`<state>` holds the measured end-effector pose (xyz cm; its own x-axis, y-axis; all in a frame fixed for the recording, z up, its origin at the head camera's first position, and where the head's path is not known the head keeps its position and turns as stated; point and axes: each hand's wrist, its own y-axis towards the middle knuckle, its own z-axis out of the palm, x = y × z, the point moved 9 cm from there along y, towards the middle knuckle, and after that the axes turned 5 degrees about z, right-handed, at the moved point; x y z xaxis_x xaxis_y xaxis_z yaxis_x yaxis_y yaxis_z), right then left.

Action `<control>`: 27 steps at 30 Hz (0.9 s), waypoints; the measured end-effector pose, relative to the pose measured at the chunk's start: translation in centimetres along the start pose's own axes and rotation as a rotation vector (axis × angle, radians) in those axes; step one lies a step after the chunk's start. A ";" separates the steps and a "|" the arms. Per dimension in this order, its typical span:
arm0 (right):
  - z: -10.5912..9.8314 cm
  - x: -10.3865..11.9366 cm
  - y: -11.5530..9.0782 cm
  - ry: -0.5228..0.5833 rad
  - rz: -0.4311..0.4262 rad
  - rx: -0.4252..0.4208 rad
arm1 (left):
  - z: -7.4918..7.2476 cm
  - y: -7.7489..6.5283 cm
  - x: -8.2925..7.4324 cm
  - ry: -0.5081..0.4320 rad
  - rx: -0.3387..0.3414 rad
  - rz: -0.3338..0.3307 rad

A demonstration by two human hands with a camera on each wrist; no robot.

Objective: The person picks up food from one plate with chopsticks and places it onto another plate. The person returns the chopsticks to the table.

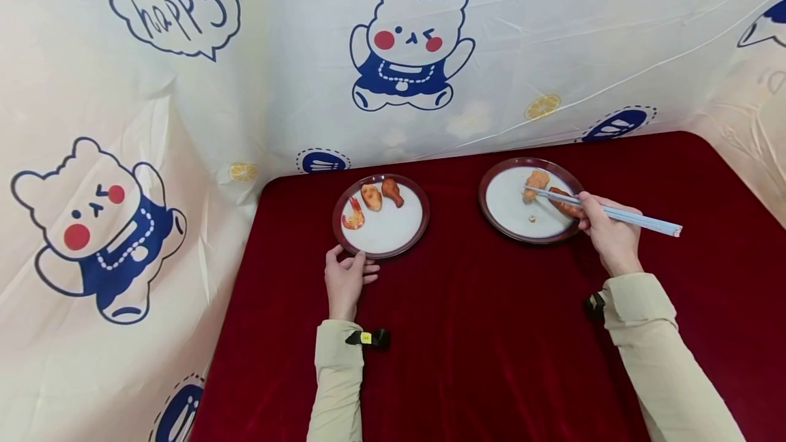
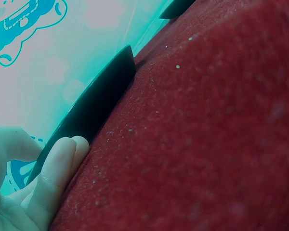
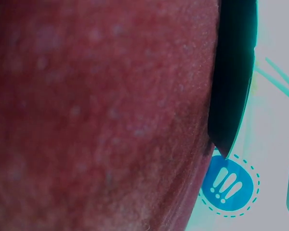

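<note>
My left hand [image 1: 345, 285] holds the near rim of the left plate [image 1: 393, 241], which is white with a brown rim. In the left wrist view, fingers [image 2: 58, 161] lie against the plate's dark outer side [image 2: 98, 103]. On this plate are a shrimp [image 1: 353, 217], a browned yellow piece [image 1: 371, 197] and a drumstick [image 1: 392, 192]. My right hand [image 1: 614, 237] grips pale blue chopsticks [image 1: 638, 218] over the right plate [image 1: 500, 224]. Their tips cross a fried chicken piece [image 1: 536, 180]; whether they pinch it I cannot tell. A glossy brown meat piece [image 1: 565, 203] lies partly behind them.
A small crumb [image 1: 532, 219] lies on the right plate. Both plates stand toward the back of a dark red cloth-covered table [image 1: 467, 333]. Pale printed curtains [image 1: 295, 53] hang behind and at the sides.
</note>
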<state>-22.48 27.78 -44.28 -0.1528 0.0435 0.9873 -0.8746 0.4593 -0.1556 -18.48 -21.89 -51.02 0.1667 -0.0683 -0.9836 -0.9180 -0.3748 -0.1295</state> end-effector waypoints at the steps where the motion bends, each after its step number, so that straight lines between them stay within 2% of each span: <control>1: -0.1 0.0 0.0 0.017 -0.002 -0.006 | 0.0 0.0 0.0 0.002 0.001 -0.003; 6: -0.3 0.1 -0.1 0.080 0.006 -0.017 | 0.1 0.0 0.1 0.008 0.004 -0.013; 16: -0.7 -0.2 -0.2 0.078 0.024 -0.024 | 0.0 0.0 0.1 0.005 0.005 -0.015; 27: -0.8 -0.5 -0.3 0.157 0.043 -0.025 | 0.1 0.0 0.0 0.009 0.005 -0.010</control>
<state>-21.75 28.28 -44.73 -0.1146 0.2012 0.9728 -0.8566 0.4759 -0.1994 -18.50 -21.84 -51.03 0.1790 -0.0725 -0.9812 -0.9181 -0.3708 -0.1401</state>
